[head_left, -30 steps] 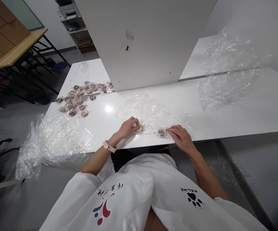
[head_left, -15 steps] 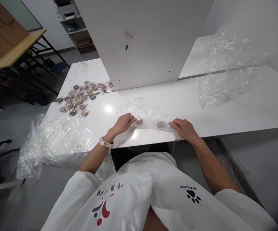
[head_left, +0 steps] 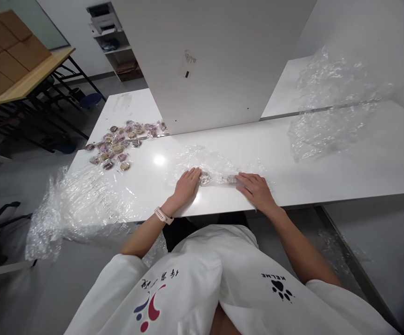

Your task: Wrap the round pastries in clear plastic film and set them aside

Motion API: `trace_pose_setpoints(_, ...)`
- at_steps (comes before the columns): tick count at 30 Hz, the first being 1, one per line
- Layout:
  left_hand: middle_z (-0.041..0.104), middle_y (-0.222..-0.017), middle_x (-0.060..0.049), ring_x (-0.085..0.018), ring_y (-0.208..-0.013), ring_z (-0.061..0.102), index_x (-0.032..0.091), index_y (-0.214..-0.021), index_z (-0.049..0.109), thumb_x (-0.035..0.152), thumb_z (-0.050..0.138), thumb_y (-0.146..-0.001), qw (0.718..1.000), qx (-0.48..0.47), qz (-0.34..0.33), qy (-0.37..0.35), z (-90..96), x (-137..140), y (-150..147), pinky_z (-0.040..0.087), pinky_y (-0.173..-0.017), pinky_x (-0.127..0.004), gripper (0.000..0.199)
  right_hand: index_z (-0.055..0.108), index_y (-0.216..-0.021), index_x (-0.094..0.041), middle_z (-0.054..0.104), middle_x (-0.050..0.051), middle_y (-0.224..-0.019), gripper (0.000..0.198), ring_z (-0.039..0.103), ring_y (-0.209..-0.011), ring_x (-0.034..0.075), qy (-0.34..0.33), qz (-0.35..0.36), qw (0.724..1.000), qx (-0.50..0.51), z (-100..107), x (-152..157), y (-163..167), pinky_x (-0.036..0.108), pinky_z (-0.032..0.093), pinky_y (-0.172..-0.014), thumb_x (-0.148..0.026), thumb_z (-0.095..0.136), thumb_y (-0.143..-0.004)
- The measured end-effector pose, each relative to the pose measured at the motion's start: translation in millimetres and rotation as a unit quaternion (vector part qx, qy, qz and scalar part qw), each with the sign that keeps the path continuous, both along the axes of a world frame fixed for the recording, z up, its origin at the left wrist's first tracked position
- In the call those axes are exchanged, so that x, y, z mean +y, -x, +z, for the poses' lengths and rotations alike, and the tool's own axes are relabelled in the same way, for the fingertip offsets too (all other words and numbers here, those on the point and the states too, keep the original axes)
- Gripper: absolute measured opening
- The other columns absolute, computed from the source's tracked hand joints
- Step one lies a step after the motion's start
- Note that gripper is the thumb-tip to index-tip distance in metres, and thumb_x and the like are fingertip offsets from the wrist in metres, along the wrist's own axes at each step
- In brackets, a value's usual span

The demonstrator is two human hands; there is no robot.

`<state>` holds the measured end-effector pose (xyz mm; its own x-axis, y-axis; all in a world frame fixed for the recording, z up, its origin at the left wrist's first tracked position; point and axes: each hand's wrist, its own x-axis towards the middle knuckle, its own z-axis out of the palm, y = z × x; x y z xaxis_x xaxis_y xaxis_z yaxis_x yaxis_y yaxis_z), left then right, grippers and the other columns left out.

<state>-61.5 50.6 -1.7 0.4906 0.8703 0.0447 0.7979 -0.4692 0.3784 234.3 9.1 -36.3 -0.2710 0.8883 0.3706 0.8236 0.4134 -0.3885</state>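
Both your hands are at mid-frame, working the clear wrap point(head_left: 216, 160) on the white table point(head_left: 327, 179). Two small packets point(head_left: 205, 178) lie in the wrap near its lower edge, side by side with a gap between them, right at the centre of the frame. Contents are too blurred to read.

Your left hand point(head_left: 187, 184): fingers straight, pressed together, laid down on the wrap; fingertips just beside the left packet. Your right hand point(head_left: 256, 190): fingers extended and close together, thumb a bit apart below, fingertips at the right packet and partly covering it. Can't tell if either hand pinches the film.

Left of frame: loose pile of wrapped pieces point(head_left: 116, 148), brown, tan and pinkish. Below it, a clear plastic bundle point(head_left: 90, 200) hangs over the table edge. Right of frame: another crumpled clear sheet point(head_left: 327, 128). Upper middle: white panel point(head_left: 223, 60) with a small label point(head_left: 188, 63).
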Motion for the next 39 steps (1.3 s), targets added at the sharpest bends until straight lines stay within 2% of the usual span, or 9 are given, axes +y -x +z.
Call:
trace_pose_setpoints(4, 0.074, -0.100, -0.011, -0.027, -0.099, 0.068, 0.019, -0.113, 0.065, 0.026, 0.032, -0.099, 0.995, -0.019, 0.089, 0.030, 10.0, 29, 4, 0.051, -0.085, -0.041, 0.036, 0.073, -0.106, -0.022, 0.075, 0.008, -0.095, 0.043, 0.064, -0.087, 0.023, 0.045, -0.058, 0.997, 0.040, 0, 20, -5, 0.036, 0.045, -0.078, -0.046, 0.038, -0.101)
trace_pose_setpoints(9, 0.068, -0.072, -0.005, -0.024, -0.077, 0.065, 0.022, -0.085, 0.065, 0.033, 0.058, -0.089, 0.984, 0.030, 0.137, 0.110, 29.6, 68, 0, 0.047, -0.070, -0.033, 0.014, 0.072, -0.086, -0.023, 0.067, 0.001, -0.069, 0.037, 0.058, -0.063, 0.018, 0.193, -0.101, 0.974, 0.065, 17, 45, -9, 0.030, 0.038, -0.060, -0.054, 0.051, -0.092)
trace_pose_setpoints(13, 0.070, -0.107, -0.013, -0.031, -0.109, 0.061, 0.021, -0.107, 0.065, 0.020, 0.051, -0.089, 0.989, 0.051, 0.136, 0.000, 31.5, 47, -4, 0.045, -0.095, -0.048, 0.023, 0.071, -0.108, -0.022, 0.071, 0.009, -0.098, 0.030, 0.059, -0.089, 0.026, 0.034, -0.141, 0.989, 0.022, 21, 37, -5, 0.038, 0.041, -0.075, -0.042, 0.057, -0.091)
trace_pose_setpoints(18, 0.033, -0.160, -0.013, -0.033, -0.152, 0.017, 0.018, -0.149, 0.038, 0.016, 0.048, -0.085, 0.995, 0.071, -0.003, -0.072, 11.8, -7, -12, 0.006, -0.122, -0.060, 0.065, 0.072, -0.106, -0.023, 0.069, 0.009, -0.107, 0.026, 0.055, -0.098, 0.027, -0.040, -0.098, 0.994, 0.008, 9, 5, 1, 0.041, 0.040, -0.085, -0.037, 0.052, -0.096)
trace_pose_setpoints(24, 0.036, -0.158, -0.014, -0.030, -0.154, 0.013, 0.016, -0.144, 0.045, 0.024, 0.033, -0.097, 0.981, -0.052, 0.185, -0.004, -11.5, 13, -25, 0.003, -0.122, -0.061, 0.049, 0.070, -0.105, -0.022, 0.069, 0.008, -0.108, 0.024, 0.057, -0.098, 0.026, -0.023, -0.115, 0.992, 0.050, -7, -6, 8, 0.039, 0.041, -0.085, -0.036, 0.053, -0.095)
trace_pose_setpoints(27, 0.047, -0.152, -0.011, -0.027, -0.149, 0.029, 0.019, -0.126, 0.059, 0.030, 0.031, -0.101, 0.920, -0.279, 0.263, 0.081, 0.1, 31, -37, 0.022, -0.121, -0.054, 0.039, 0.070, -0.100, -0.022, 0.068, 0.008, -0.105, 0.020, 0.057, -0.097, 0.026, -0.022, -0.138, 0.988, 0.063, -8, -7, 16, 0.040, 0.042, -0.083, -0.033, 0.054, -0.094)
trace_pose_setpoints(33, 0.070, -0.098, -0.007, -0.016, -0.094, 0.066, 0.016, -0.094, 0.063, 0.031, 0.055, -0.092, 0.627, -0.637, 0.236, 0.382, 29.4, 26, -75, 0.053, -0.089, -0.030, 0.017, 0.068, -0.088, -0.022, 0.067, 0.010, -0.098, 0.014, 0.056, -0.095, 0.028, -0.005, -0.216, 0.972, 0.097, -2, -9, 36, 0.043, 0.043, -0.085, -0.031, 0.059, -0.089)
trace_pose_setpoints(36, 0.063, -0.074, -0.001, -0.010, -0.068, 0.059, 0.015, -0.079, 0.062, 0.036, 0.072, -0.081, 0.598, -0.639, 0.162, 0.456, 36.3, 6, -87, 0.050, -0.070, -0.023, 0.023, 0.066, -0.088, -0.021, 0.065, 0.010, -0.103, 0.017, 0.058, -0.096, 0.026, 0.082, -0.183, 0.925, 0.322, 0, -7, 42, 0.040, 0.048, -0.084, -0.037, 0.061, -0.084)
trace_pose_setpoints(39, 0.059, -0.068, 0.001, -0.008, -0.061, 0.052, 0.013, -0.076, 0.063, 0.046, 0.079, -0.073, 0.645, -0.578, 0.119, 0.485, 38.3, -13, -91, 0.043, -0.061, -0.021, 0.037, 0.066, -0.094, -0.022, 0.068, 0.007, -0.100, 0.028, 0.064, -0.094, 0.025, 0.237, -0.090, 0.774, 0.580, 7, -7, 46, 0.039, 0.052, -0.081, -0.047, 0.061, -0.081)
